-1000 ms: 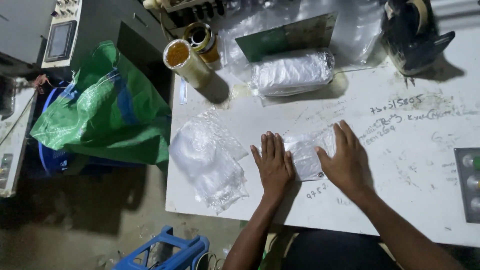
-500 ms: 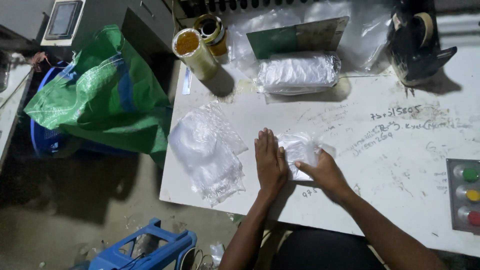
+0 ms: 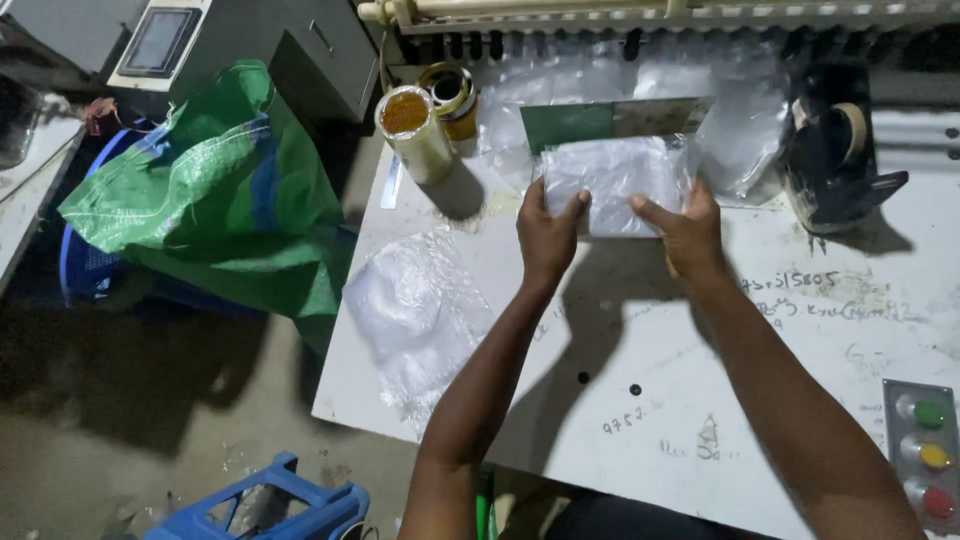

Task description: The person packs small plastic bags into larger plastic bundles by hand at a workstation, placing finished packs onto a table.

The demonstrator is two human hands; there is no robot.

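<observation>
Both hands are raised over the white worktable [image 3: 700, 400] and hold one filled clear plastic packet [image 3: 612, 185] between them. The left hand [image 3: 545, 235] grips the packet's left edge, thumb clamped on the front face and the other fingers hidden behind it. The right hand [image 3: 690, 235] grips the right edge the same way, thumb across the front. The packet sits just beyond the fingertips, in front of a green board [image 3: 570, 125] and loose clear film.

Status, as a judgement: the packet appears filled and flattened and is now in hand; whether its mouth is closed cannot be told. A pile of clear bags [image 3: 420, 320] lies on the table below and left of the left wrist, apparently untouched, so more work seems to remain.

Beyond the left fingers stand a tape roll [image 3: 415, 130] and a second one behind it. A black tape dispenser [image 3: 835, 150] stands right of the right fingers. A green woven sack [image 3: 200, 190] sits off the table, far left
</observation>
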